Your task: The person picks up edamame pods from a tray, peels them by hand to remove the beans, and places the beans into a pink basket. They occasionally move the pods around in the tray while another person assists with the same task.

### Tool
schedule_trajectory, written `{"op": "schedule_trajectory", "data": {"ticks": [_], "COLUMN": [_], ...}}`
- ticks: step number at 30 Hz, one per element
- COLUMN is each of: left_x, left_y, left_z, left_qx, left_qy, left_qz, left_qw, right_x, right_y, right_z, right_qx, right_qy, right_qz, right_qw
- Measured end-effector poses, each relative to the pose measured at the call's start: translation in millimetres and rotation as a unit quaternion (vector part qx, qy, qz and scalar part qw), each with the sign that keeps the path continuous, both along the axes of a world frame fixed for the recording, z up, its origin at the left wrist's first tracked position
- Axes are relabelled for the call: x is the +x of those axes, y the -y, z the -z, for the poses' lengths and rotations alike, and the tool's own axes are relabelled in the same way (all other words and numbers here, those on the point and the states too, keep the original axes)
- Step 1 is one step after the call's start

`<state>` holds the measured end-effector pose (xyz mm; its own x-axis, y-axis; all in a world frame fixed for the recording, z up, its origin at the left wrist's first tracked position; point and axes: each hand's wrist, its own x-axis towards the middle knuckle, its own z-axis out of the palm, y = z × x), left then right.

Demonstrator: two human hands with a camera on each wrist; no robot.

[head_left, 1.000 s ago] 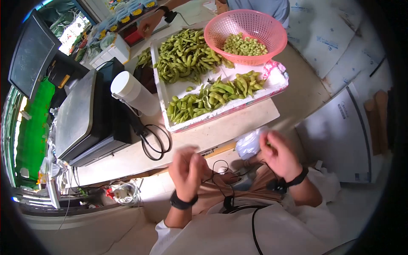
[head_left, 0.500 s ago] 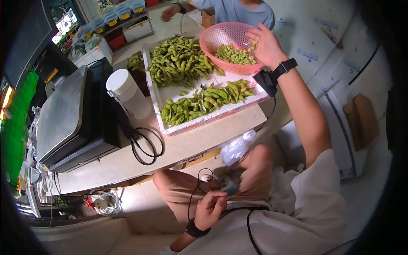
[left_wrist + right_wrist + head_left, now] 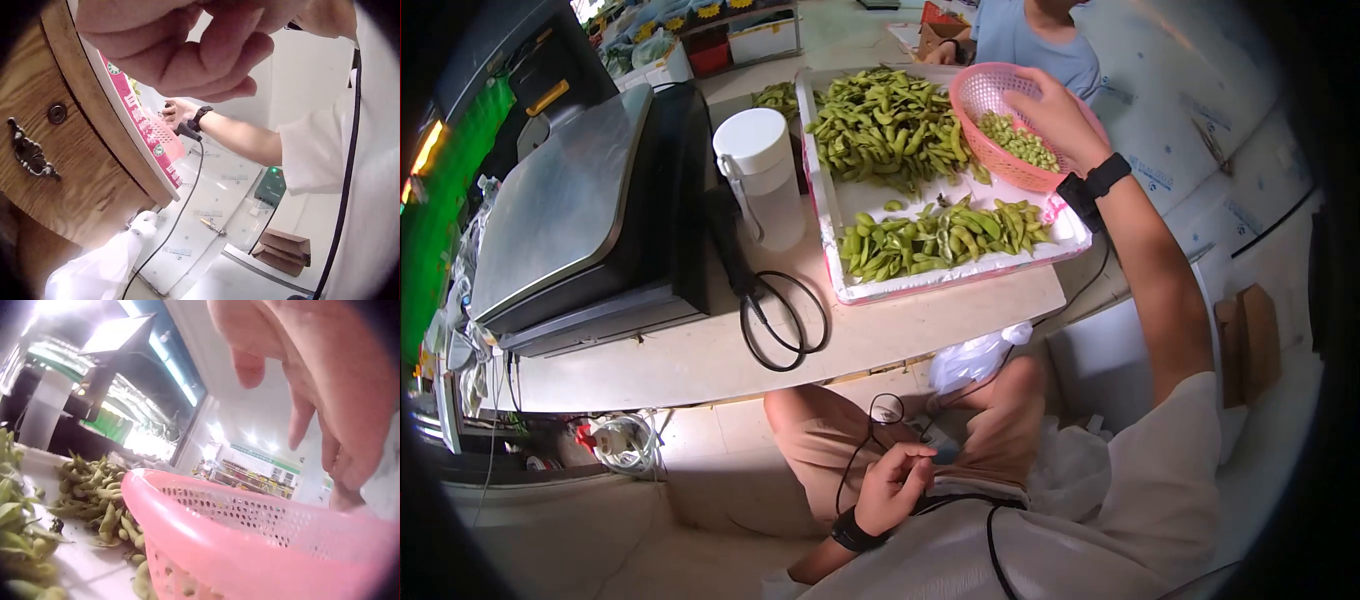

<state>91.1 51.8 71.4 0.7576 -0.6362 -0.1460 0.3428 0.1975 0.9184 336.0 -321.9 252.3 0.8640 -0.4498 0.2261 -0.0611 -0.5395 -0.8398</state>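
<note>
My right hand (image 3: pixel 1055 115) is over the pink perforated basket (image 3: pixel 985 85), its fingers reaching across the inside toward the far rim. Shelled green beans (image 3: pixel 1020 145) lie in the basket. In the right wrist view the fingers (image 3: pixel 303 419) hang loosely above the rim and hold nothing. My left hand (image 3: pixel 890 490) rests near my lap, loosely curled and holding nothing. The basket stands at the right end of a white foam tray (image 3: pixel 825 210). A big heap of edamame pods (image 3: pixel 890 125) fills the tray's back, and a smaller row of pods (image 3: pixel 940 240) lies along its front.
Left of the tray stand a white-lidded bottle (image 3: pixel 760 170) and a metal-topped scale (image 3: pixel 560 190), with a coiled black cable (image 3: pixel 785 325) nearby. A white plastic bag (image 3: pixel 975 360) hangs below the table's front edge. Across the table is another person in a blue shirt (image 3: pixel 1020 45).
My right hand rose from my lap to the basket, dropping a few beans half a second ago, and now reaches further in. My left hand moved down to my lap. The view shifted.
</note>
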Motion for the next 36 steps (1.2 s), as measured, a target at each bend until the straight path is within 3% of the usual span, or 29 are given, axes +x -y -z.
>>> {"op": "schedule_trajectory", "data": {"ticks": [1, 2, 3, 4, 6, 10, 12, 16, 25, 32, 34, 36], "left_x": [0, 2, 4, 6, 7, 6, 7, 7, 13, 14, 13, 12], "left_y": [-1, -1, -2, -3, -5, -10, -12, -17, -19, -19, -18, -16], "left_z": [2, 0, -3, -5, -4, 1, 2, 6, 14, 17, 19, 20], "left_qx": [-0.003, -0.003, -0.002, -0.002, 0.001, 0.005, 0.011, 0.011, 0.024, 0.037, 0.036, 0.03], "left_qy": [0.003, 0.001, 0.001, 0.002, 0.006, 0.001, 0.0, -0.014, -0.011, -0.003, -0.007, -0.01], "left_qz": [-0.001, -0.005, 0.013, 0.031, 0.026, 0.003, -0.017, -0.05, -0.051, -0.053, -0.054, -0.054], "left_qw": [1.0, 1.0, 1.0, 1.0, 1.0, 1.0, 1.0, 0.999, 0.998, 0.998, 0.998, 0.998], "right_x": [6, 13, 17, 21, 29, 48, 59, 68, 70, 69, 70, 74], "right_y": [-10, -22, -36, -52, -84, -121, -127, -129, -136, -128, -129, -130], "right_z": [0, 1, 9, 15, 24, 48, 63, 64, 65, 58, 62, 64], "right_qx": [-0.175, -0.342, -0.394, -0.392, -0.479, -0.423, -0.494, -0.507, -0.55, -0.541, -0.503, -0.5], "right_qy": [0.039, 0.078, 0.112, 0.112, 0.015, -0.093, -0.069, -0.147, -0.126, -0.205, -0.164, -0.161], "right_qz": [-0.1, -0.196, -0.232, -0.235, -0.331, -0.348, -0.294, -0.26, -0.243, -0.218, -0.211, -0.204], "right_qw": [0.979, 0.916, 0.882, 0.882, 0.813, 0.831, 0.815, 0.809, 0.789, 0.786, 0.822, 0.826]}}
